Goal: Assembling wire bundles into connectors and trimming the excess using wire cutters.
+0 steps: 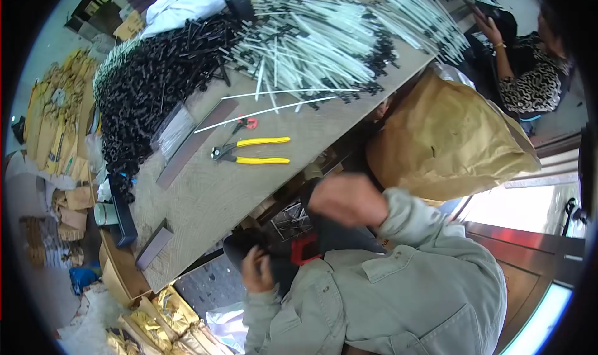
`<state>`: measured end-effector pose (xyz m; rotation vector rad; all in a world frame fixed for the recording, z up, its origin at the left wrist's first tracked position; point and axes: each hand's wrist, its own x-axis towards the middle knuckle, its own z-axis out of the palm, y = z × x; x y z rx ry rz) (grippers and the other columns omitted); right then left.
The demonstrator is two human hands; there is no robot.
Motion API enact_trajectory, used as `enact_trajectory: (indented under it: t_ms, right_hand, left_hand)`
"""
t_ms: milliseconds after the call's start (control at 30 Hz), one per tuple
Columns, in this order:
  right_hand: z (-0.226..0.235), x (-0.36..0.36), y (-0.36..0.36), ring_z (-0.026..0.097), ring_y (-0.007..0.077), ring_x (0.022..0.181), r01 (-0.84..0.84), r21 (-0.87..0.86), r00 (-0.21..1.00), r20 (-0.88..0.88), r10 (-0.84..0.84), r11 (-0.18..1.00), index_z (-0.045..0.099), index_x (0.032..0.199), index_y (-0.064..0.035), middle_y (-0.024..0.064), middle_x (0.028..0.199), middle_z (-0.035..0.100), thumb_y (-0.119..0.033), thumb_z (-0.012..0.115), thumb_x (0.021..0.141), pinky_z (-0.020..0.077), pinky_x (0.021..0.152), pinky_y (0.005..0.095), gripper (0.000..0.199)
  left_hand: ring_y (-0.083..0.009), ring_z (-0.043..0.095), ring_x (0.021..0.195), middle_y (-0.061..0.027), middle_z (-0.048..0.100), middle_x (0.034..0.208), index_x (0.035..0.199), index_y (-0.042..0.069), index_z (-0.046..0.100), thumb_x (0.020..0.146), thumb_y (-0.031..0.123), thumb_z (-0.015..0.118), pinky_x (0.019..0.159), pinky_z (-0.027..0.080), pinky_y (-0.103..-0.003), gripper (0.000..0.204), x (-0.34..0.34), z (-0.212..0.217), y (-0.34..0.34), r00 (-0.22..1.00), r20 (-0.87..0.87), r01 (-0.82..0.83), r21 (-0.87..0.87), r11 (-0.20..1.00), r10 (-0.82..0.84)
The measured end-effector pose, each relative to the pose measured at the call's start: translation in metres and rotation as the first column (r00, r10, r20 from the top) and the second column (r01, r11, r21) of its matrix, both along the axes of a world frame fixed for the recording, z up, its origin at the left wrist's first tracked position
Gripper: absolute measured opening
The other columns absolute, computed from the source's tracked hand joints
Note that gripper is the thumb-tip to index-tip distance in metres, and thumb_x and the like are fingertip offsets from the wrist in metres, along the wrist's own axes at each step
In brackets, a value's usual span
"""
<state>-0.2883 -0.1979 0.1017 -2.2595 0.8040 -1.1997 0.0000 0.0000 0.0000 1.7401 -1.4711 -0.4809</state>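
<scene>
My right hand is raised over my lap, near the table's front edge. Motion blurs it, and its fingers cannot be made out. Lower and to the left, my left hand hovers above my dark-trousered leg, thumb and fingers apart, with nothing seen in it. Yellow-handled end-cutting pliers lie on the table, handles spread. Just beyond them is a small red-handled tool. Two thin white rods lie apart from a large heap of white rods with black ends.
Black plastic parts are piled at the table's left. Two flat dark bars lie in front. A big brown paper bag stands right of the table. Beyond it sits another person. A cardboard box with gold-coloured wrapping is lower left.
</scene>
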Motion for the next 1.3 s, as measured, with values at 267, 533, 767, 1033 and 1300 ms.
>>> enact_trajectory:
  t_ms: [267,533,767,1033,1300]
  right_hand:
    - [0.032,-0.031,-0.025,0.056,0.0166,0.055,0.616,-0.082,0.787,0.049,-0.614,0.783,0.060,0.081,-0.0059,0.0059,0.071,0.058,-0.017,0.069,0.075,0.0434,0.051,0.0277,0.016]
    - [0.021,-0.004,-0.094,0.060,0.0281,0.067,0.776,-0.252,0.560,-0.148,-0.815,0.579,0.060,0.082,-0.0128,0.0070,0.079,0.061,-0.025,0.061,0.078,0.0454,0.056,0.0394,0.013]
    - [0.087,0.010,-0.099,0.058,0.0250,0.075,0.677,-0.542,0.568,-0.045,-0.822,0.498,0.059,0.078,-0.0130,0.0041,0.079,0.056,-0.022,0.065,0.073,0.0464,0.058,0.0367,0.011]
    - [0.131,0.038,-0.253,0.062,0.0307,0.082,0.576,-0.406,0.347,-0.664,-0.662,0.710,0.065,0.087,-0.0091,0.0110,0.089,0.065,-0.029,0.061,0.075,0.0493,0.067,0.0406,0.023]
    - [0.118,0.009,-0.259,0.061,0.0297,0.081,0.569,-0.291,0.529,-0.587,-0.613,0.770,0.064,0.088,-0.0075,0.0115,0.085,0.064,-0.029,0.056,0.080,0.0483,0.070,0.0390,0.024]
  left_hand:
    - [-0.0241,0.060,0.065,-0.0098,0.062,0.075,0.093,0.007,0.064,0.072,0.004,0.066,0.057,0.047,-0.031,0.021,-0.117,0.015,-0.036,0.599,0.060,0.793,-0.184,0.581,-0.798]
    - [-0.0202,0.059,0.063,-0.0063,0.061,0.072,0.097,0.010,0.063,0.077,0.010,0.063,0.054,0.045,-0.030,0.021,-0.047,0.005,0.019,0.807,0.177,0.590,-0.197,0.783,-0.563]
    - [-0.0306,0.062,0.079,-0.0116,0.065,0.086,0.096,0.012,0.064,0.081,0.026,0.060,0.068,0.050,-0.035,0.021,0.007,-0.083,0.064,0.969,-0.134,0.226,0.158,0.961,-0.206]
    - [-0.0306,0.063,0.081,-0.0148,0.064,0.087,0.101,0.015,0.064,0.083,0.038,0.055,0.071,0.049,-0.037,0.031,0.010,-0.152,0.031,0.976,-0.137,0.218,0.495,0.841,-0.172]
    - [-0.0330,0.061,0.085,-0.0150,0.064,0.090,0.103,0.015,0.062,0.083,0.040,0.054,0.071,0.048,-0.040,0.032,0.014,-0.166,0.021,0.967,-0.222,0.229,0.550,0.803,-0.124]
